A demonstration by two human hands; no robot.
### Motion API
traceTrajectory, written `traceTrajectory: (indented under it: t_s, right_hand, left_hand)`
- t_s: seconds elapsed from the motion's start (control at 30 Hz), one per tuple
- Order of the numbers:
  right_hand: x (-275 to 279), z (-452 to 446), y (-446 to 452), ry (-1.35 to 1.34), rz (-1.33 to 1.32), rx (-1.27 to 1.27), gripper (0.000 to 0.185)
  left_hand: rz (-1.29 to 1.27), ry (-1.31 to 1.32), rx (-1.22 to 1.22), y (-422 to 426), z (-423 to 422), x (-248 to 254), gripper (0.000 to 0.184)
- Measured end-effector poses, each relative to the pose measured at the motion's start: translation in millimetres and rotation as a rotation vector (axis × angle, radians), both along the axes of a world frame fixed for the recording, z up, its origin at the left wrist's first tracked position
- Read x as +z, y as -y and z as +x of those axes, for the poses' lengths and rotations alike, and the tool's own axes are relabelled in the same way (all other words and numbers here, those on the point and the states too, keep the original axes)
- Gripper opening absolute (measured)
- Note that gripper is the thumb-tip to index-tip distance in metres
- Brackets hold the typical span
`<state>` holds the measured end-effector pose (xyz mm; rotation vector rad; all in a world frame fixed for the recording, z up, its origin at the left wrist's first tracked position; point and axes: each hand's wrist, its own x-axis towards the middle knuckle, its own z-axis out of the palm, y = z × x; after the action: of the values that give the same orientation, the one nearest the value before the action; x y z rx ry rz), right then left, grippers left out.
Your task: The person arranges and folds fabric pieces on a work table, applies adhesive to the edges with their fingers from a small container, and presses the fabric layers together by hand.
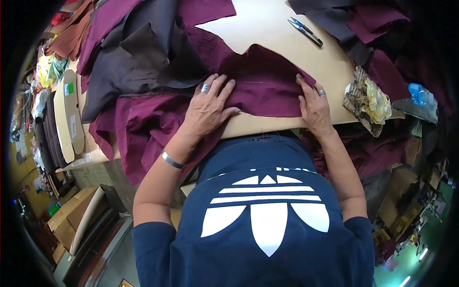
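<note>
A maroon cloth piece (pixel 267 98) with a seam line across it lies near the table's front edge, its far side rising in a fold. My left hand (pixel 208 103), wearing a ring, rests on the left part of this cloth with fingers and thumb spread. At the cloth's right edge, my right hand (pixel 313 105) has its bent fingers over the raised corner and the thumb lower down; part of the grip is hidden. Dark grey cloth (pixel 143 62) joins more maroon cloth (pixel 148 124) left of my left hand, which hangs over the edge.
Thread snips (pixel 306 32) lie on the tan tabletop (pixel 267 24) beyond the cloth. A crumpled wrapper (pixel 370 103) and a blue plastic packet (pixel 420 98) sit to the right. Dark and maroon cloth (pixel 368 24) heaps at far right; a cardboard piece (pixel 69 115) stands left.
</note>
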<state>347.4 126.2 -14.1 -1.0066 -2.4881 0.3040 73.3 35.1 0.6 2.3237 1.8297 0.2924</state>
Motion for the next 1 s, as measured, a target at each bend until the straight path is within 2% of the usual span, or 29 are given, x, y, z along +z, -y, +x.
traceTrajectory:
  t_s: [0.03,0.07,0.17,0.27,0.33,0.43,0.47,0.5,0.57,0.6,0.63,0.67,0.77,0.8,0.9,1.0]
  right_hand:
    - [0,3,-4,0.009,-0.032,0.020,0.063]
    - [1,6,-9,0.019,-0.063,0.040,0.063]
    - [11,8,-14,-0.014,-0.099,0.125,0.066]
    - [20,7,-12,-0.019,-0.147,0.165,0.068]
    - [16,3,-13,-0.049,-0.167,0.166,0.070]
    - [19,-18,-15,-0.261,-0.242,0.125,0.074]
    - [19,-25,-15,-0.308,-0.305,0.101,0.067]
    - [25,-31,-16,-0.467,-0.528,0.089,0.062]
    - [50,-42,-21,-0.772,-0.985,0.054,0.053]
    - [61,-49,-27,-0.943,-1.022,0.094,0.045]
    - [79,-59,-30,-1.008,-1.073,0.025,0.043]
    - [76,-60,-39,-0.977,-1.118,0.052,0.042]
    - [58,-64,-65,-0.890,-1.225,0.029,0.038]
    - [51,-67,-68,-0.887,-1.260,0.006,0.037]
    - [39,-73,-72,-0.880,-1.333,-0.024,0.035]
    - [40,-78,-71,-0.896,-1.346,-0.073,0.035]
  left_hand:
    - [0.017,-0.038,0.001,-1,1,-1,0.067]
    - [0.063,-0.060,-0.020,-1,2,0,0.055]
    - [0.209,-0.207,-0.112,-6,-7,-5,0.040]
    - [0.029,0.125,-0.040,-17,-21,4,0.023]
    - [-0.144,0.354,0.141,-22,-26,25,0.023]
    - [-0.319,0.769,0.330,-20,-39,38,0.032]
    - [-0.357,0.947,0.367,-16,-42,34,0.033]
    - [-0.393,1.125,0.404,-13,-46,31,0.034]
    - [-0.553,1.254,0.401,-8,-48,44,0.035]
    - [-0.626,1.351,0.415,-5,-43,49,0.034]
    - [-0.699,1.451,0.426,-1,-41,51,0.032]
    - [-0.725,1.451,0.352,2,-43,46,0.036]
    - [-0.802,1.560,0.435,5,-37,49,0.037]
    - [-0.756,1.481,0.418,4,-37,54,0.046]
    - [-0.827,1.586,0.555,2,-32,65,0.050]
    - [-0.623,1.513,0.514,5,-34,49,0.049]
